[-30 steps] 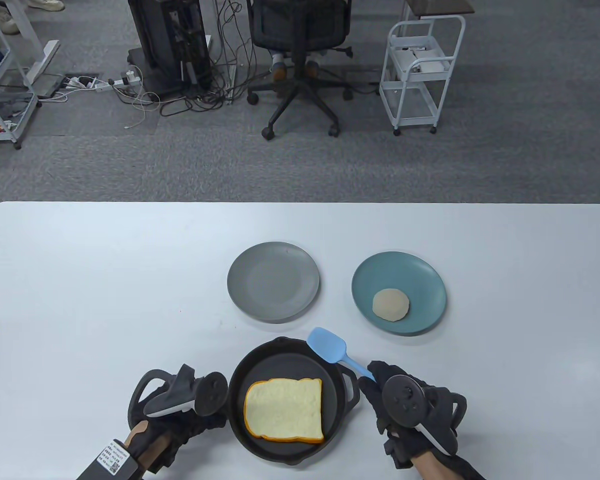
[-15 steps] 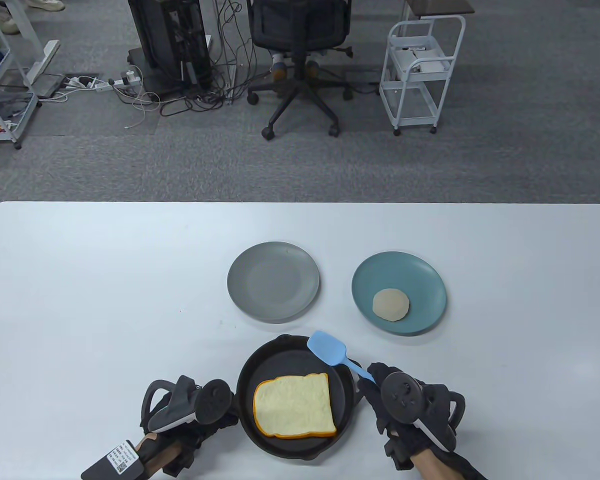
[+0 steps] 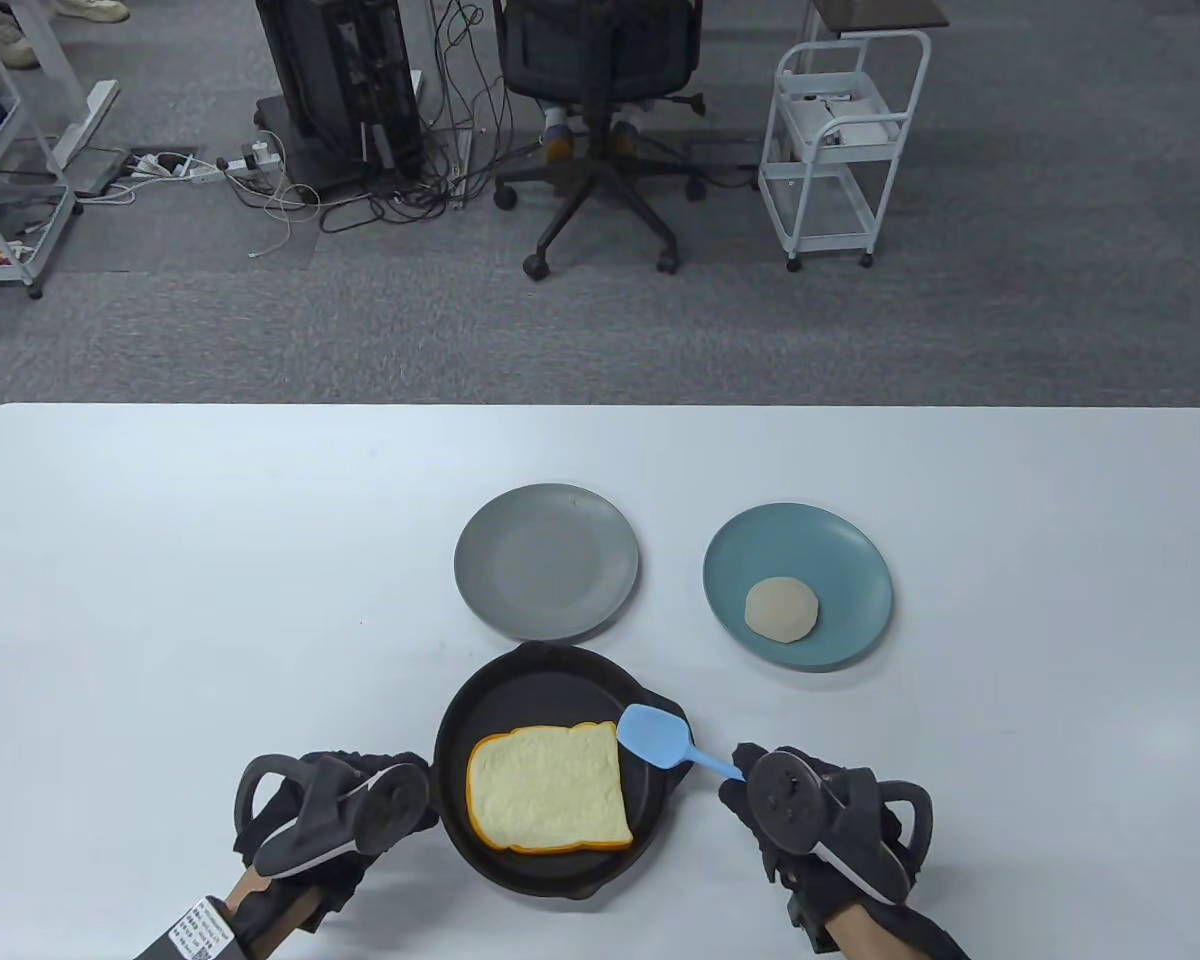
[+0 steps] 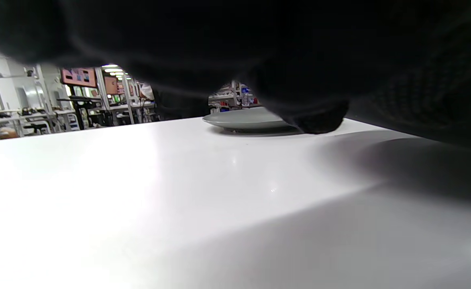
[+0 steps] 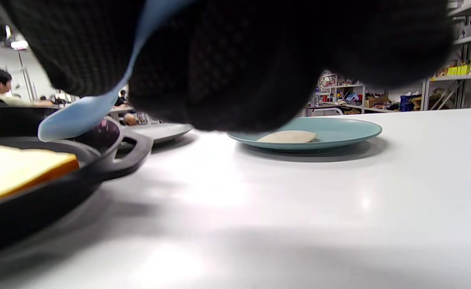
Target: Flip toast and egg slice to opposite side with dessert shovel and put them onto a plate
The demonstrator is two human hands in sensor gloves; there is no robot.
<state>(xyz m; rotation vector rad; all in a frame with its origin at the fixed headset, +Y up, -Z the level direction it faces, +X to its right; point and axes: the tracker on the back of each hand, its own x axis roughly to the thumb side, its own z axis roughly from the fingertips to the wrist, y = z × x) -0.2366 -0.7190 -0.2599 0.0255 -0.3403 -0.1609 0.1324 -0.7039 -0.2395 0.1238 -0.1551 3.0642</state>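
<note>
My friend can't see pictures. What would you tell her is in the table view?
A slice of toast lies in a black pan on a white table; the right hand holds a blue dessert shovel at the toast's edge, and the left hand is beside the pan. Behind are a grey plate and a blue plate holding an egg slice.

Left hand (image 3: 335,815) at lower left of the table view, gloved, tracker on its back tilted toward the frame's left; fingers reach right to the black pan's (image 3: 550,770) left rim, their grip hidden under the tracker. In the left wrist view the glove is only a dark mass across the top of the frame. Right hand (image 3: 820,815) at lower right of the table view, forearm entering from the bottom edge, fingers curled round the handle of the blue dessert shovel (image 3: 660,740), whose blade points up-left; the right wrist view shows the handle running between the gloved fingers (image 5: 227,68).
</note>
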